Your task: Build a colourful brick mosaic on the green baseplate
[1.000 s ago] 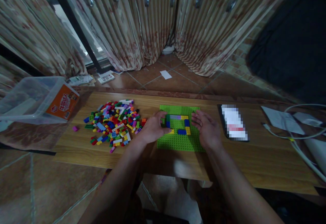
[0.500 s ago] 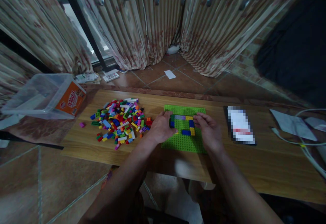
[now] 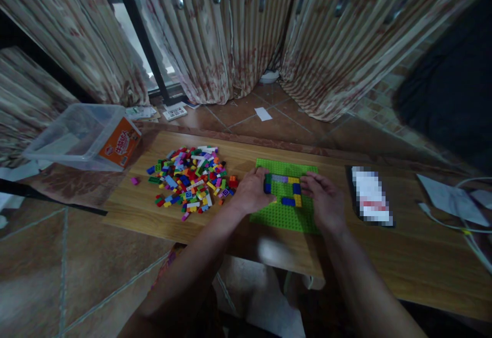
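Note:
A green studded baseplate [image 3: 282, 220] lies on the wooden table, bearing a partial rectangle of toy bricks. Its top row has lilac bricks [image 3: 280, 178] and a yellow brick [image 3: 293, 180]; a blue brick [image 3: 296, 189] is on its right side, another blue brick [image 3: 288, 202] below. My left hand [image 3: 251, 192] rests over the plate's left edge, thumb and fingers apart around the green and blue bricks there. At the right side of the rectangle, my right hand [image 3: 326, 197] has its fingertips bent together beside the yellow and blue bricks. Anything between them is hidden.
A heap of loose mixed bricks [image 3: 192, 182] spreads left of the plate. Beyond it stands a clear plastic bin [image 3: 77, 148] with an orange label. A phone-like object [image 3: 371, 197] with a blurred face lies to the right, near paper [image 3: 449, 197] and white cables [image 3: 442, 219].
The whole view has shifted, so the table and bricks appear slightly farther right. Both hands stay at the plate, and the brick layout looks the same.

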Demonstrator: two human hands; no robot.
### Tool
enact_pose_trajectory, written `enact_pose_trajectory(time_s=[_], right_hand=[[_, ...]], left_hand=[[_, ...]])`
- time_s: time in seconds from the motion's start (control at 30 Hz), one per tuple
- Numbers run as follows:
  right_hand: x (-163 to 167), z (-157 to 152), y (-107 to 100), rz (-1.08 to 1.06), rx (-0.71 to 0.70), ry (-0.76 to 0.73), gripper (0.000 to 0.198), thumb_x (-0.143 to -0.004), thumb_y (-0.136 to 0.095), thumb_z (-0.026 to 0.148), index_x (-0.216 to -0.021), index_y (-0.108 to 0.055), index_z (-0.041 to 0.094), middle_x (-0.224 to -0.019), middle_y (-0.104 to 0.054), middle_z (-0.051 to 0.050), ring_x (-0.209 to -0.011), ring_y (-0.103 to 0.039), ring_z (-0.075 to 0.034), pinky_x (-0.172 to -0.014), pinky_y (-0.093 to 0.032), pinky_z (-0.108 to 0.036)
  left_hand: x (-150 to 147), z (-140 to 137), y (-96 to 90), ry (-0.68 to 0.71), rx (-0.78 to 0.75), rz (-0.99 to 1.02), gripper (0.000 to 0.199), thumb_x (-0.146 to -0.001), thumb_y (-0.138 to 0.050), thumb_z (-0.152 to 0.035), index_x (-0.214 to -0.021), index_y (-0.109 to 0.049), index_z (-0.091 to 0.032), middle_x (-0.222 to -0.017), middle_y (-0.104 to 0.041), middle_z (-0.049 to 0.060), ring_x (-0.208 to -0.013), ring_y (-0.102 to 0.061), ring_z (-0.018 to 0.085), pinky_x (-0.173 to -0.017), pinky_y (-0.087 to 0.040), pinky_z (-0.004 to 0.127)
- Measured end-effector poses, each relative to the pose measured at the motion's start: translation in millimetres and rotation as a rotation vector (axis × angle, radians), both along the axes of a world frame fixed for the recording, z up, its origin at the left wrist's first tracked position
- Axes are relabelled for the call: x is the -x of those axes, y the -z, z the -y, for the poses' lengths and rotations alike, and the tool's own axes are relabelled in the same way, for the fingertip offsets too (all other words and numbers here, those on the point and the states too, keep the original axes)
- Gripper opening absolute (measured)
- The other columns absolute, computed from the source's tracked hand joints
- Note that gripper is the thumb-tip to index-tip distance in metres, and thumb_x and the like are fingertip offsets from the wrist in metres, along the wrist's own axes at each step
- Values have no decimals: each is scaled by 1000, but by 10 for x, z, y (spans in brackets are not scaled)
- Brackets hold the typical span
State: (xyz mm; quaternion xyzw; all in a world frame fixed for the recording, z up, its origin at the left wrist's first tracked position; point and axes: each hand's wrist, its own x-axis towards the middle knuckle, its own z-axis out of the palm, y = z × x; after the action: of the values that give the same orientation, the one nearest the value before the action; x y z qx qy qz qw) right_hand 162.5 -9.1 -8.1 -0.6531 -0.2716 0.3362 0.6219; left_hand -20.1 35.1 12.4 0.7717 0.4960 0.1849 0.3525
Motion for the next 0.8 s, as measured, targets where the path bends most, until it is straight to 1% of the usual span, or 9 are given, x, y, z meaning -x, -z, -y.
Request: enact_pose_trajectory(time_s=[0.07, 0.13, 0.23, 0.33, 0.43, 0.57, 0.67, 0.8], right_hand=[[-25, 3, -2, -25, -5, -5, 29, -64, -77, 39, -86, -72, 20, -79, -74, -1, -69, -67, -14, -62, -53, -27], [-42, 6, -9, -55, -6, -10, 30, -62, -78, 38, -86, -72, 21, -79, -74, -1, -68, -66, -13, -62, -52, -26], [-50, 8, -33, -79, -2, -7, 30, -61, -79, 38, -85, -72, 21, -78, -74, 0, -67, -65, -12, -61, -52, -25], [-52, 3, -64, -90, -6, -1, 30, -61, -79, 38, -84, -72, 21, -77, -73, 0, -66, -65, -12, -61, -51, -25], [-58, -5, -85, -92, -5, 4, 30, -61, -79, 38, -84, -73, 21, -76, -73, 0, -66, -65, -12, -61, -51, -25], [-67, -7, -93, -94, -4, -4, 29, -62, -79, 38, -85, -73, 21, -77, -74, 0, -66, -64, -11, -62, -50, -25], [-69, -1, -89, -96, -8, -7, 28, -62, -78, 38, -85, -73, 21, -77, -74, 0, -66, -64, -11, -62, -50, -24], [-69, 1, -81, -91, -16, -7, 27, -63, -77, 37, -85, -73, 21, -76, -73, 1, -66, -64, -11, -62, -49, -24]], left_hand=[[31, -12, 22, 30, -19, 12, 66, -68, -78, -27, -128, -55, -11, -119, -60, 15, -112, -59, 30, -102, -47, 43], [68, -44, 61, 40, -23, 42, 59, -73, -73, -27, -127, -56, -13, -118, -62, 13, -110, -60, 27, -101, -48, 41], [120, -116, 133, 21, 34, 121, 42, -81, -61, -23, -122, -59, -15, -108, -67, 8, -97, -65, 20, -92, -52, 34], [154, -176, 180, 13, 50, 175, 32, -85, -52, -18, -115, -63, -15, -98, -70, 5, -87, -66, 17, -84, -52, 29], [166, -186, 180, 19, 40, 194, 30, -86, -50, -18, -112, -64, -14, -95, -71, 5, -85, -66, 17, -80, -51, 28], [168, -163, 154, 13, 61, 206, 32, -84, -56, -20, -114, -64, -14, -97, -72, 6, -85, -67, 17, -80, -51, 27], [165, -157, 166, 6, 63, 208, 32, -83, -56, -20, -114, -65, -14, -95, -72, 5, -83, -67, 17, -79, -52, 28], [152, -166, 205, -44, 22, 258, 28, -85, -54, -19, -108, -68, -14, -94, -74, 7, -85, -68, 18, -79, -53, 28]])
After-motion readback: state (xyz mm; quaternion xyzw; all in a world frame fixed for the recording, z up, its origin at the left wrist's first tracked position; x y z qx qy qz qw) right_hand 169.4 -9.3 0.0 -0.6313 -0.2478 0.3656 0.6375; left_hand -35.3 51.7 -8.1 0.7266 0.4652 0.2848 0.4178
